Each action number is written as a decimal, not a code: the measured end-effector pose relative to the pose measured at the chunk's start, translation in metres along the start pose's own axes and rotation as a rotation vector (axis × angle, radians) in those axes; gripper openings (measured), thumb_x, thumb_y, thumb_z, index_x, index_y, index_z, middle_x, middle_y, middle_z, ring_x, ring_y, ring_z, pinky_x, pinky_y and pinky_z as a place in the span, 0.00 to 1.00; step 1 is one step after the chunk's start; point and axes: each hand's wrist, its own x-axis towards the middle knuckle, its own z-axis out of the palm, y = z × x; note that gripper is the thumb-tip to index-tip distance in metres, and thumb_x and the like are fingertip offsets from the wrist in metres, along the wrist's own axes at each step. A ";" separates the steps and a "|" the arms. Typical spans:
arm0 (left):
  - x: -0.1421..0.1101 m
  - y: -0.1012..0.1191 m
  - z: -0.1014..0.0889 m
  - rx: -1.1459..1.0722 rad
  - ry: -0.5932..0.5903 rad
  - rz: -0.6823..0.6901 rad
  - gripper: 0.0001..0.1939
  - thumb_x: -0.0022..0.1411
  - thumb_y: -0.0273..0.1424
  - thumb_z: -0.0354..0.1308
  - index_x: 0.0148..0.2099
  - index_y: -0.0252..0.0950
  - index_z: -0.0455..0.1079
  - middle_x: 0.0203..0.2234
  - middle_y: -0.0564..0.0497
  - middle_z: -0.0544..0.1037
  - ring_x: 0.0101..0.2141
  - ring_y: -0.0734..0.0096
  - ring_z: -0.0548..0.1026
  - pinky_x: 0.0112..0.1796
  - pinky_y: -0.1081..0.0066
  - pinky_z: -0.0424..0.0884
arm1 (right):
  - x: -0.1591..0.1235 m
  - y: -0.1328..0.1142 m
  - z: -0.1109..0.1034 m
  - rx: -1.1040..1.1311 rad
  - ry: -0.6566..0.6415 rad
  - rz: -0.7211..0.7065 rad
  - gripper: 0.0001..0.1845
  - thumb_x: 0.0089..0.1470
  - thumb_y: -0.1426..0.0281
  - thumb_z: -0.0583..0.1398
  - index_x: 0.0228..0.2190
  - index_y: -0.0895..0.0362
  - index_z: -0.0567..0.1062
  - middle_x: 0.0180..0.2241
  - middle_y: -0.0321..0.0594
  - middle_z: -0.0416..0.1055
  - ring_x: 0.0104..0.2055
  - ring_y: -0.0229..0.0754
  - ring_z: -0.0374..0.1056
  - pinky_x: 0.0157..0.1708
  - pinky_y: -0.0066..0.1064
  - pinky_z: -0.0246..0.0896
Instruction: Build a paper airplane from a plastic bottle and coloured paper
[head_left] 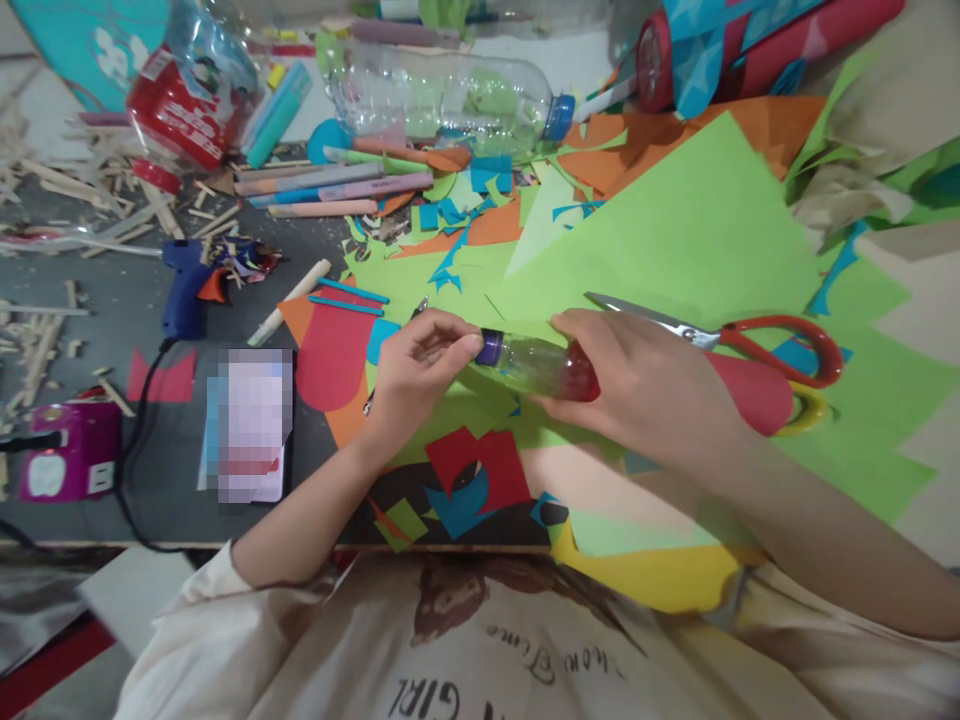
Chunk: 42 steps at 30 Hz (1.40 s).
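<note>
A small clear plastic bottle (534, 364) with a purple cap and a reddish bottom lies sideways between my hands, over green paper (675, 230). My left hand (424, 365) pinches the cap end with thumb and forefinger. Around the reddish end, my right hand (637, 370) is closed, its fingers partly hiding that end. Scissors (750, 338) with red handles lie just beyond my right hand. A red paper piece (754, 392) shows beside the right wrist. Left of my left hand are a rounded red paper piece (330, 360) and thin blue sticks (349, 297).
A blue glue gun (186, 285) with a black cord, a phone (251, 425) and a purple box (71, 450) sit at left. Markers (337, 185), a large clear bottle (457, 95) and a red-labelled bottle (187, 110) lie farther back. Paper scraps (480, 475) litter the front edge.
</note>
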 end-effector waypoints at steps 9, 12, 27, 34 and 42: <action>-0.001 0.001 0.000 -0.170 -0.036 -0.047 0.21 0.48 0.48 0.71 0.28 0.36 0.71 0.27 0.52 0.77 0.29 0.74 0.77 0.32 0.74 0.74 | 0.000 -0.005 -0.020 -0.086 0.000 -0.066 0.10 0.60 0.64 0.57 0.37 0.58 0.70 0.30 0.46 0.75 0.30 0.48 0.69 0.28 0.36 0.60; -0.002 -0.003 0.000 -0.220 -0.047 -0.091 0.21 0.46 0.48 0.72 0.28 0.36 0.70 0.27 0.52 0.77 0.30 0.74 0.76 0.33 0.73 0.74 | 0.001 -0.003 -0.020 -0.119 -0.012 -0.087 0.09 0.59 0.64 0.59 0.37 0.58 0.71 0.31 0.46 0.75 0.30 0.48 0.70 0.29 0.37 0.61; -0.003 -0.011 0.006 -0.374 -0.100 -0.236 0.23 0.44 0.35 0.73 0.29 0.38 0.58 0.27 0.57 0.67 0.29 0.79 0.68 0.30 0.77 0.65 | -0.003 -0.001 -0.004 -0.123 -0.030 -0.088 0.10 0.58 0.67 0.59 0.42 0.58 0.70 0.37 0.49 0.77 0.36 0.51 0.72 0.34 0.40 0.67; -0.003 -0.009 0.007 -0.329 -0.094 -0.204 0.26 0.45 0.42 0.73 0.27 0.39 0.56 0.27 0.56 0.68 0.28 0.77 0.68 0.31 0.74 0.67 | -0.003 0.001 -0.004 0.004 -0.044 -0.017 0.10 0.57 0.67 0.60 0.41 0.57 0.71 0.37 0.50 0.77 0.39 0.55 0.73 0.37 0.44 0.66; -0.007 -0.009 0.011 -0.214 -0.002 -0.070 0.28 0.47 0.53 0.69 0.25 0.38 0.60 0.27 0.52 0.72 0.32 0.71 0.73 0.36 0.68 0.72 | -0.001 0.002 -0.010 0.004 -0.052 -0.005 0.10 0.57 0.64 0.59 0.39 0.55 0.72 0.33 0.47 0.77 0.35 0.54 0.72 0.34 0.42 0.65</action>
